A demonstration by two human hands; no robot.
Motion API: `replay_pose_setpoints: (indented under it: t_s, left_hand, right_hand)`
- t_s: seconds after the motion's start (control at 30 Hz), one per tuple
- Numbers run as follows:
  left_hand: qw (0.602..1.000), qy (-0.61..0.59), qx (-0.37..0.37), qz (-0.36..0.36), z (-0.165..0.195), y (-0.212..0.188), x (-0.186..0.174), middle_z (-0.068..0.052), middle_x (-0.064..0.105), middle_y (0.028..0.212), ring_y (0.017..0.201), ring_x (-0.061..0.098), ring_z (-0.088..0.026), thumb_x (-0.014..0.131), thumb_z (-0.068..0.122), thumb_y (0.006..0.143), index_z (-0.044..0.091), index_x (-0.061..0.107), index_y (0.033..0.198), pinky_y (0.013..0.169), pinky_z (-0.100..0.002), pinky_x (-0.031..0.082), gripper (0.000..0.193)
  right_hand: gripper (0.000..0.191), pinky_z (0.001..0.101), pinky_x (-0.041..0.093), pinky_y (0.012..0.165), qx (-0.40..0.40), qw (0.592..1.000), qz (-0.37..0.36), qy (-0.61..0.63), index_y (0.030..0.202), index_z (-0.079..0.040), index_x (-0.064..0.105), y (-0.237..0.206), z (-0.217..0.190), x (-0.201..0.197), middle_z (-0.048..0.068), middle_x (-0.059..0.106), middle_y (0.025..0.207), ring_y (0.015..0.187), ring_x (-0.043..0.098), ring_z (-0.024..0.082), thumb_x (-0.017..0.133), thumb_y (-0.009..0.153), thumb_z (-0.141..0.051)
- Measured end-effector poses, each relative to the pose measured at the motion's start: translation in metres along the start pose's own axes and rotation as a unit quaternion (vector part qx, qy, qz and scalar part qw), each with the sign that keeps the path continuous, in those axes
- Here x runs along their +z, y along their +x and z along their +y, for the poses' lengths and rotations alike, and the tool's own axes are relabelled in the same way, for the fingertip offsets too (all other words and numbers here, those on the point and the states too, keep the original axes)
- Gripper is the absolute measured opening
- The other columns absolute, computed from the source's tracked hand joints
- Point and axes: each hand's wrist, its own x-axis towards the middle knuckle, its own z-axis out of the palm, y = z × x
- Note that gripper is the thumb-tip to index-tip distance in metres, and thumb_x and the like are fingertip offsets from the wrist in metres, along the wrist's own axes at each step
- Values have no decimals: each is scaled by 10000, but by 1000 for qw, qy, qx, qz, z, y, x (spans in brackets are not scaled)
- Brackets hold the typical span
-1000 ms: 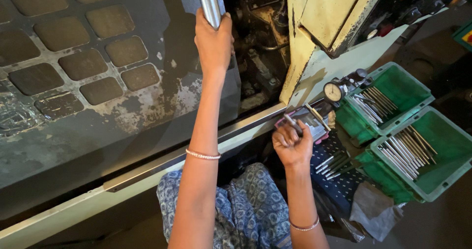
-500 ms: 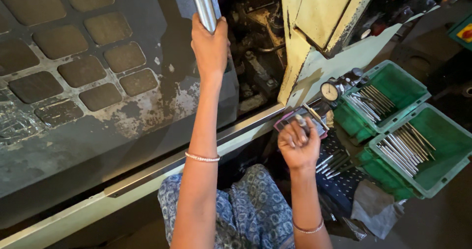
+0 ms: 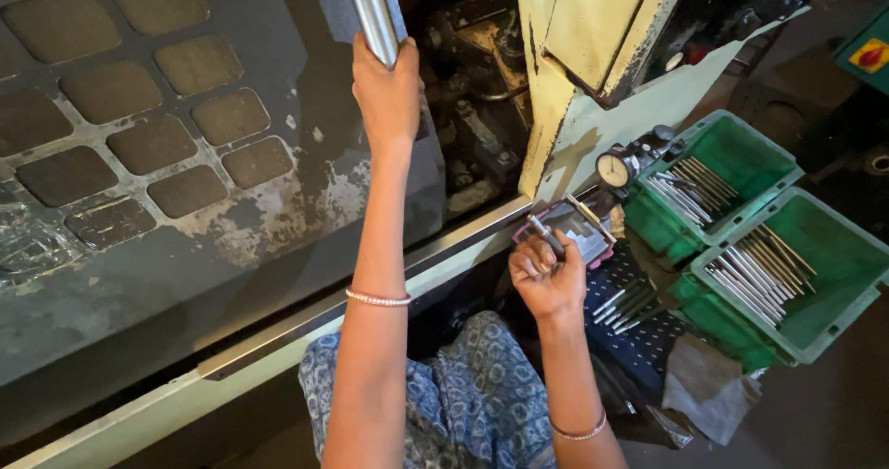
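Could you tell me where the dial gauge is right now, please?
The dial gauge sits right of centre, just left of the upper green bin, above the right hand.

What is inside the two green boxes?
Both green boxes hold thin metal rods lying side by side on the bottom. The nearer box hides part of the farther one, and what lies under the rods is covered.

Our left arm stretched up and forward, nearly straight, thin bracelet at wrist. Our left hand (image 3: 387,89) raised high, fingers wrapped closed, back of hand toward us. Our right arm bent, forearm angled up from lower right, bracelet low on forearm. Our right hand (image 3: 546,279) held low, palm up, fingers curled closed.
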Motion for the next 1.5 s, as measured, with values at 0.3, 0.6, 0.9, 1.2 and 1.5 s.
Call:
replay_pose_setpoints:
  t_s: [0.3, 0.6, 0.9, 1.2, 1.5]
  left_hand:
    - [1000, 2, -13, 0, 0, 2, 0, -29, 592, 594, 453, 588, -111, 638, 223, 931, 25, 533, 1146, 423, -304, 497, 310]
    - [1000, -9, -11, -3, -3, 2, 0, -30, 582, 599, 453, 578, -112, 638, 221, 941, 20, 526, 1137, 417, -304, 495, 302]
    - [1000, 5, -14, -2, -3, 2, 0, -39, 591, 590, 446, 587, -116, 630, 223, 943, 33, 528, 1138, 417, -311, 496, 291]
    - [1000, -1, -13, 6, -3, 3, 2, -31, 589, 593, 458, 585, -117, 647, 218, 938, 29, 533, 1080, 425, -310, 489, 262]
    - [1000, -8, -13, 1, -5, 3, 4, -30, 587, 591, 449, 581, -113, 635, 213, 932, 25, 527, 1132, 411, -306, 497, 295]
  right_hand:
    - [257, 278, 304, 505, 4, 1000, -24, 4, 803, -44, 510, -6, 2, 12, -9, 386, 547, 496, 339, 115, 496, 1005, -202]
    - [253, 272, 305, 504, 7, 999, -36, 10, 808, -37, 520, -11, 3, 22, -20, 379, 541, 487, 326, 106, 472, 1014, -176]
    - [262, 247, 254, 434, 10, 992, -119, 42, 835, -55, 554, -18, -3, 39, -48, 382, 511, 424, 289, 76, 455, 1057, -154]
    - [244, 248, 258, 459, -18, 988, -152, 22, 843, -56, 552, -25, -6, 54, -43, 375, 509, 468, 303, 81, 471, 1041, -171]
    - [285, 268, 292, 504, -15, 999, -40, 9, 739, -92, 452, -19, -4, 32, -14, 368, 553, 513, 324, 109, 490, 1007, -179]
